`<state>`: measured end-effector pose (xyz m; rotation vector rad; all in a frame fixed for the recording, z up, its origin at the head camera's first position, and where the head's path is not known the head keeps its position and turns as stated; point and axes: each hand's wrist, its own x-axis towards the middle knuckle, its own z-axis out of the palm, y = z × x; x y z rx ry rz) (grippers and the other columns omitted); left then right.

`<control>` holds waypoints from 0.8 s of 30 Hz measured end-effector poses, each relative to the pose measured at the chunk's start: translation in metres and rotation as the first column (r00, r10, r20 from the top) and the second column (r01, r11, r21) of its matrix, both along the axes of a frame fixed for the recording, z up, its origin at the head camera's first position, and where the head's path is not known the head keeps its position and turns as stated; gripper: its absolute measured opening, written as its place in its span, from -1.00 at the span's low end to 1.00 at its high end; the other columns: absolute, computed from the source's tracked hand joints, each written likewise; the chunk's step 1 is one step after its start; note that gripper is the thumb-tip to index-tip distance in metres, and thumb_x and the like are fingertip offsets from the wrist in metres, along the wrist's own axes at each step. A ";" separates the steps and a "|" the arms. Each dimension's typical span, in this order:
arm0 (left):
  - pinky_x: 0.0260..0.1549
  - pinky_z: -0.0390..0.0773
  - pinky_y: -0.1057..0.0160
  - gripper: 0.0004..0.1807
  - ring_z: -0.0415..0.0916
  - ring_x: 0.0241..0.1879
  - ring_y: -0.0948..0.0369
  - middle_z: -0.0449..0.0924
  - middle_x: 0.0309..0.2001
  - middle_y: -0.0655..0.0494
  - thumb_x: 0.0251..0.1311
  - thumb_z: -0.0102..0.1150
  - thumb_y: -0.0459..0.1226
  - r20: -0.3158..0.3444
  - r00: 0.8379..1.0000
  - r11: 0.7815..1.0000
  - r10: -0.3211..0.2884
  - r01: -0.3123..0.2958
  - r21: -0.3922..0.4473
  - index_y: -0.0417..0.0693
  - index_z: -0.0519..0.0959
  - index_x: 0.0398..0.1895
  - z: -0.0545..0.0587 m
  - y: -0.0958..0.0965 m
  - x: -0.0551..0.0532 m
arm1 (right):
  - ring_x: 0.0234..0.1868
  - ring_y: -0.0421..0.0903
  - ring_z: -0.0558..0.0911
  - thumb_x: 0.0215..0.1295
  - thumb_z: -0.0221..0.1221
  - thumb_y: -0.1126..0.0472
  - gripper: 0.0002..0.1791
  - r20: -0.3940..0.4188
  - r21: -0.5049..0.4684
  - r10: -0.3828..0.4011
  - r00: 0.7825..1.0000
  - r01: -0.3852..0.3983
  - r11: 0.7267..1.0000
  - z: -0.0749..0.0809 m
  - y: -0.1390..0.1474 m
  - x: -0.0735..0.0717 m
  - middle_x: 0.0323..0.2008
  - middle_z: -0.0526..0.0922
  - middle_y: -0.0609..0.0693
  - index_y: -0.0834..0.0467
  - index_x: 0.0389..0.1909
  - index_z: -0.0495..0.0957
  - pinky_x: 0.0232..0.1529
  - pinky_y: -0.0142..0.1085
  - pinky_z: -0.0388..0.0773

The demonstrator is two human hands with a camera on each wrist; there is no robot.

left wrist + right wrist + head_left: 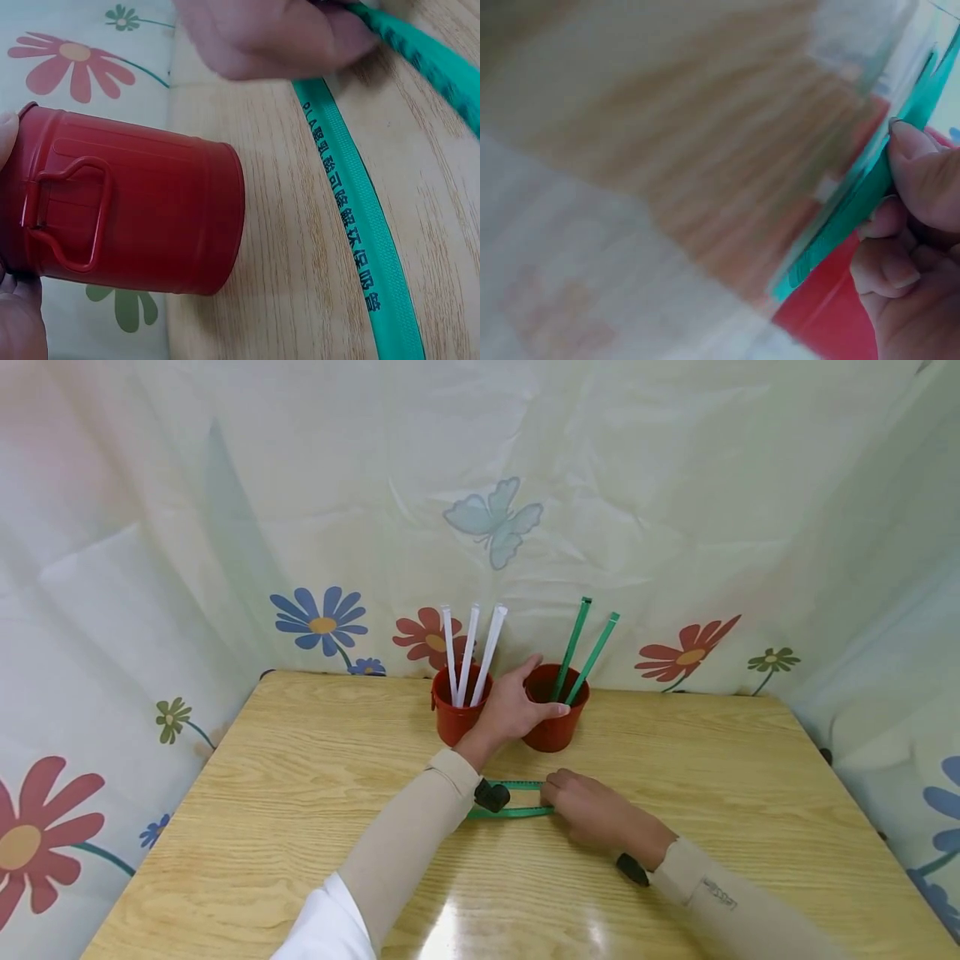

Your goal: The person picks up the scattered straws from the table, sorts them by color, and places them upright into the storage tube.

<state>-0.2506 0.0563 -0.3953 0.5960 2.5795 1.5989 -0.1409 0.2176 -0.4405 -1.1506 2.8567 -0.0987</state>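
Observation:
My left hand (513, 706) grips the rim of the right-hand red bucket (555, 731), thumb at the front and fingers round the left side. Two green wrapped straws (572, 647) lean inside that bucket. In the left wrist view the red bucket (150, 202) shows a wire handle on its side. My right hand (592, 810) is low over the table in front, pinching a green wrapped straw (427, 56) between thumb and fingers. Beside it a second green straw (356, 217), printed with dark characters, lies on the wood and passes under the hand.
Left of the gripped bucket stands another red bucket (456, 724) with three white wrapped straws (471, 652) in it. Both buckets are near the back edge of the wooden table (315, 793). A flowered curtain (637, 485) hangs behind and at both sides.

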 end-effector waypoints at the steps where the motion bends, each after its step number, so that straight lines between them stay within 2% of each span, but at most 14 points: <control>1: 0.30 0.46 -0.01 -0.02 0.39 0.34 -0.06 0.38 0.41 -0.06 0.03 0.48 -0.10 0.001 1.000 1.000 0.000 0.000 0.000 -0.03 0.18 0.51 0.000 0.000 0.000 | -0.16 -0.14 0.54 -0.04 0.38 0.49 -0.66 -0.003 0.000 -0.007 1.000 0.007 1.000 0.000 0.004 0.001 -0.26 0.58 -0.08 0.13 -0.26 0.58 -0.10 -0.26 0.62; 7: 0.29 0.48 0.00 -0.02 0.39 0.34 -0.04 0.37 0.41 -0.05 0.03 0.48 -0.08 0.009 1.000 1.000 -0.004 0.004 0.003 0.00 0.18 0.52 -0.001 0.000 0.000 | -0.18 -0.13 0.53 -0.10 0.40 0.52 -0.60 -0.008 -0.028 -0.023 1.000 0.023 0.999 0.004 0.032 0.008 -0.27 0.55 -0.07 0.14 -0.26 0.53 -0.13 -0.24 0.63; 14: 0.24 0.52 -0.03 -0.02 0.40 0.32 -0.05 0.40 0.39 -0.05 0.04 0.47 -0.08 0.023 1.000 1.000 0.000 0.000 0.000 0.02 0.17 0.52 -0.002 0.000 -0.001 | -0.21 -0.19 0.50 0.03 0.36 0.50 -0.66 -0.049 -0.042 -0.045 0.998 0.043 0.998 0.006 0.067 0.010 -0.28 0.51 -0.13 0.08 -0.29 0.50 -0.18 -0.26 0.61; 18: 0.24 0.52 -0.04 -0.02 0.38 0.34 -0.07 0.39 0.39 -0.07 0.04 0.47 -0.08 0.021 1.000 1.000 -0.007 0.007 -0.002 0.00 0.17 0.52 -0.001 0.001 0.000 | -0.24 -0.23 0.47 -0.09 0.40 0.53 -0.57 -0.091 -0.057 -0.035 0.995 0.030 0.998 0.008 0.085 0.016 -0.29 0.48 -0.15 0.06 -0.30 0.48 -0.24 -0.28 0.57; 21: 0.24 0.52 -0.03 -0.01 0.37 0.35 -0.07 0.39 0.40 -0.07 0.04 0.47 -0.07 0.020 1.000 1.000 -0.007 0.007 -0.009 0.00 0.17 0.52 -0.001 0.001 -0.001 | -0.25 -0.25 0.45 -0.22 0.37 0.62 -0.49 -0.137 -0.126 -0.033 0.990 0.016 0.992 0.014 0.092 0.020 -0.30 0.47 -0.17 0.06 -0.31 0.47 -0.28 -0.30 0.56; 24: 0.24 0.53 -0.01 -0.02 0.39 0.34 -0.06 0.40 0.39 -0.06 0.03 0.47 -0.06 0.018 1.000 1.000 -0.004 0.004 -0.007 0.00 0.18 0.52 -0.001 0.000 -0.002 | -0.31 -0.30 0.42 -0.13 0.33 0.65 -0.52 -0.201 -0.239 -0.046 0.978 -0.003 0.971 0.024 0.092 0.018 -0.35 0.47 -0.19 0.06 -0.34 0.47 -0.33 -0.38 0.52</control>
